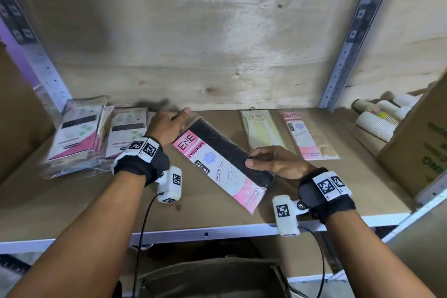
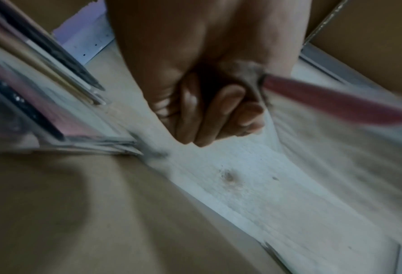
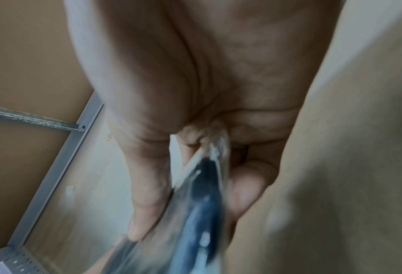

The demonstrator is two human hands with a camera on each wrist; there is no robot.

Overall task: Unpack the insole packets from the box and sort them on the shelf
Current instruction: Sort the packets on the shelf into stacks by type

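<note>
Both hands hold one long clear packet (image 1: 225, 162) with a pink ENE card and black contents, slanted just above the brown shelf board (image 1: 72, 203). My left hand (image 1: 169, 126) grips its far top end; in the left wrist view the curled fingers (image 2: 218, 113) close on the packet's pink edge (image 2: 331, 103). My right hand (image 1: 273, 162) pinches its near right edge, thumb on top; in the right wrist view the packet (image 3: 199, 194) sits between thumb and fingers (image 3: 148, 194). A stack of packets (image 1: 79, 133) lies at the left. A yellow packet (image 1: 261, 130) and a pink packet (image 1: 307, 135) lie flat to the right.
An open cardboard box (image 1: 210, 278) sits below the shelf's white front rail (image 1: 217, 233). Another carton (image 1: 420, 150) and paper cup stacks (image 1: 379, 116) stand at the right. Grey slotted uprights (image 1: 348, 38) frame the bay before a plywood back wall (image 1: 193, 43).
</note>
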